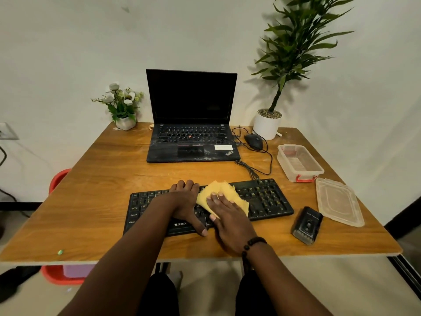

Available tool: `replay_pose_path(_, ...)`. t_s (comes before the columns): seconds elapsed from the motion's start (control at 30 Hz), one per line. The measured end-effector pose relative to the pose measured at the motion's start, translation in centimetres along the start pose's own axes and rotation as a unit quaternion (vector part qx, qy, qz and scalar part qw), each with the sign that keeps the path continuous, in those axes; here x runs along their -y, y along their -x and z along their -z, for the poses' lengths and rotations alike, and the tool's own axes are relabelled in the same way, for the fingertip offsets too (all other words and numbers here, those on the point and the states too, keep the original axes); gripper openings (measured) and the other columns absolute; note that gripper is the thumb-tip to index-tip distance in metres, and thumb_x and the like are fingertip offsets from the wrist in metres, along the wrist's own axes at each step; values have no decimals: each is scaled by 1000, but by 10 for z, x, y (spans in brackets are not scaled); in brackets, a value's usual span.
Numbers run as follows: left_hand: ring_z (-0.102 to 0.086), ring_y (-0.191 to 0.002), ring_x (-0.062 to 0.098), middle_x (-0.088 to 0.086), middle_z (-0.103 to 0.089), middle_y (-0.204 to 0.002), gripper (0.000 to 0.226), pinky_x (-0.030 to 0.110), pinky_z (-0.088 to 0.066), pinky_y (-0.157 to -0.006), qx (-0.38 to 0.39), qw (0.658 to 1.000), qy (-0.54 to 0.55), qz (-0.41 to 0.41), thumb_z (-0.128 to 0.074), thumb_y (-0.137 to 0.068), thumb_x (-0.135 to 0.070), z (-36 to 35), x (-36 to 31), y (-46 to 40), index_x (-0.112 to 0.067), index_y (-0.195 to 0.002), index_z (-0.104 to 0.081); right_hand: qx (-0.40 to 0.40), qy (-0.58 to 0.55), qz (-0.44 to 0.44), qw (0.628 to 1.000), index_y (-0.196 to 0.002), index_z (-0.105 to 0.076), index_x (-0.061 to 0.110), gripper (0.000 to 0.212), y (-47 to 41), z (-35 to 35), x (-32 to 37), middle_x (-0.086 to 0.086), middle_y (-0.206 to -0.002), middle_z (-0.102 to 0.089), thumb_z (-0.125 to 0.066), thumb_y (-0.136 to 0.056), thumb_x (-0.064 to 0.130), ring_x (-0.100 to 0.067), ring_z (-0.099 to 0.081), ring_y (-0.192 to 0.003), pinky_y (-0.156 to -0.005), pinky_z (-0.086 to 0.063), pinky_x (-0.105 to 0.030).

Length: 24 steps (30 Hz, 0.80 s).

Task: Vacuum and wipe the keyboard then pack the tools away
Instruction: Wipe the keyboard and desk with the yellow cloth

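Pressing flat on a yellow cloth (222, 197), the right hand (230, 221) is lying with its fingers straight and spread over the middle of the black keyboard (266, 199); the cloth is sitting crumpled on the keys, poking out beyond the fingertips toward 12 o'clock. The left hand (185, 205) is resting on the keyboard just at 9 o'clock of the cloth, its fingers curling over the far edge and its thumb lying along the near edge, so it is gripping the keyboard body. A beaded bracelet (252, 244) is circling the right wrist.

The keyboard is lying near the front of the wooden counter (109, 179), slightly skewed, its right end farther back. At 3 o'clock of it a small black handheld vacuum (307, 224) is lying on the counter, apart from the keys. Beyond that, toward 2 o'clock, a clear plastic lid (339, 201) is lying flat, and a clear open box (299, 163) with a red clasp is standing just behind it.

At 12 o'clock an open laptop (192, 119) is showing a dark screen. A black mouse (253, 141) is sitting at its right with the cable looping toward the keyboard. A tall potted plant (268, 124) is standing at the back right corner, a small flower pot (124, 106) at the back left.
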<state>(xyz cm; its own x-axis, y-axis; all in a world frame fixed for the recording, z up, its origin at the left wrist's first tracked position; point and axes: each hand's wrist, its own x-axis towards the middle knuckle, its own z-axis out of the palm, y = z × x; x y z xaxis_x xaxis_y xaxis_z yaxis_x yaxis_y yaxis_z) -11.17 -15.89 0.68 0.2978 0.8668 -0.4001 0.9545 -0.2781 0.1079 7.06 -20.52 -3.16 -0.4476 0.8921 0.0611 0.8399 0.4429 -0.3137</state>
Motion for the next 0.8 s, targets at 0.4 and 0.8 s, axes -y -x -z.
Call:
replay_pose_path(0.4, -16, -143, 33, 8, -13, -158, 141, 47, -16, -120, -17, 1000, -4, 2, -75, -57, -81, -6, -7, 0, -9, -157, -6, -73, 4, 29, 997, -151, -17, 31, 55, 45, -18, -2, 16, -158, -9, -37, -102, 22, 1, 7, -143, -115, 5, -19)
replay_pose_path(0.8, 21, -150, 36, 10, 27, -163, 155, 54, 4, -122, 45, 999, 3, 24, -75, -57, -80, -4, 1, 13, -14, -153, 27, -311, -656, -314, 612, -112, -59, 20, 26, 37, 49, 21, -2, -94, -65, -38, -102, 32, -17, -63, -80, -68, -54, -33)
